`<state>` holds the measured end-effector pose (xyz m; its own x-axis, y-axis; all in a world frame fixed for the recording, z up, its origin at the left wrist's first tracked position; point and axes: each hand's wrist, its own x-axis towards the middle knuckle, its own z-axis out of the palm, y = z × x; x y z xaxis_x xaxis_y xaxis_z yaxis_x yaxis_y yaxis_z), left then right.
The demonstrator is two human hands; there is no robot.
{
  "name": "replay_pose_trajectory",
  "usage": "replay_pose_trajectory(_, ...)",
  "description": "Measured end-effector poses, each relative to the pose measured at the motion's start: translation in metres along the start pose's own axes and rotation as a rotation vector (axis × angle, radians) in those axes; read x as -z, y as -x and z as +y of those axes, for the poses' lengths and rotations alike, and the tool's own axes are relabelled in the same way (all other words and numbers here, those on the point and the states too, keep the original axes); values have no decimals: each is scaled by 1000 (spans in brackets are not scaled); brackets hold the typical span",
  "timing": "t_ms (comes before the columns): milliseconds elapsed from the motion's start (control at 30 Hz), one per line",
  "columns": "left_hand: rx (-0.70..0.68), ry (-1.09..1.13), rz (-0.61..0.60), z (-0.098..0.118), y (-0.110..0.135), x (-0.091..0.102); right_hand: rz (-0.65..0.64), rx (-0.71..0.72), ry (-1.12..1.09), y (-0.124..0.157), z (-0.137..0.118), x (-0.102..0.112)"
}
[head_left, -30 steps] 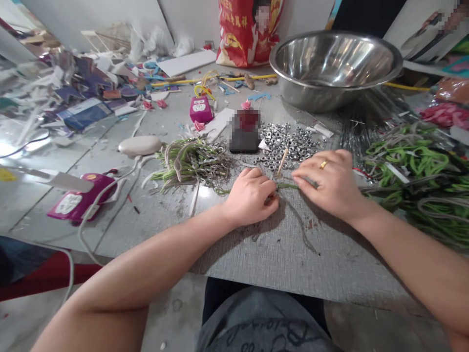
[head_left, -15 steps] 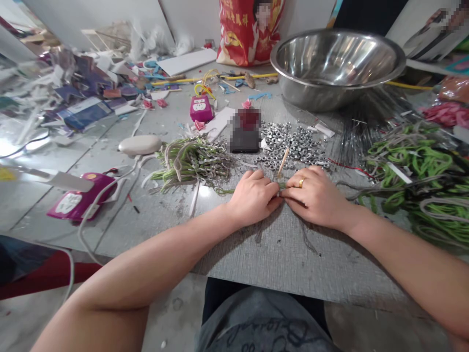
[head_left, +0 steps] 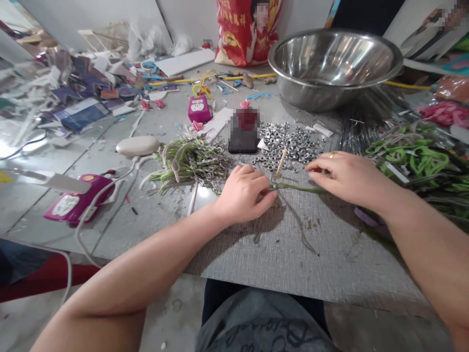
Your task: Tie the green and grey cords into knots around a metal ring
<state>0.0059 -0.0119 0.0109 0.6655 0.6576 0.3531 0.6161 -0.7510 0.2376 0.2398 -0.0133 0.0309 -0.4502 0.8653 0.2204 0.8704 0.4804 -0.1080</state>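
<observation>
My left hand [head_left: 244, 193] rests on the grey board [head_left: 278, 254], fingers curled and pinched on the near end of a thin green cord [head_left: 296, 187]. A small wooden stick [head_left: 281, 162] stands up just beyond its fingertips. My right hand [head_left: 348, 178], a gold ring on one finger, pinches the same green cord farther right, so the cord runs taut between both hands. Right behind the hands lies a pile of small metal nuts [head_left: 287, 142]. Grey cord ends [head_left: 298, 222] trail toward me on the board.
A bundle of green and grey cords [head_left: 190, 164] lies left of my left hand, a larger green heap [head_left: 414, 161] at the right. A dark phone [head_left: 245, 133], a steel bowl [head_left: 335, 66], a red bag [head_left: 247, 29] and pink boxes [head_left: 75, 203] stand around, with scattered clutter at far left.
My right hand has slid right along the green cord, away from the left hand, after the two had come together. The left hand shifted slightly left and stays pinched.
</observation>
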Motion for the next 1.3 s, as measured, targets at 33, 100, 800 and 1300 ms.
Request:
replay_pose_trajectory(33,5,8,17,-1,0,2,-60,-5,15,1,7,2)
replay_pose_trajectory(100,12,20,42,-2,0,3,-157,41,28,4,20,3)
replay_pose_trajectory(800,4,259,-14,9,-3,-1,-199,-589,-1399,-4,-36,-12)
replay_pose_trajectory(1300,74,447,0,13,-4,-8,-1,-439,-1251,3,-54,-22)
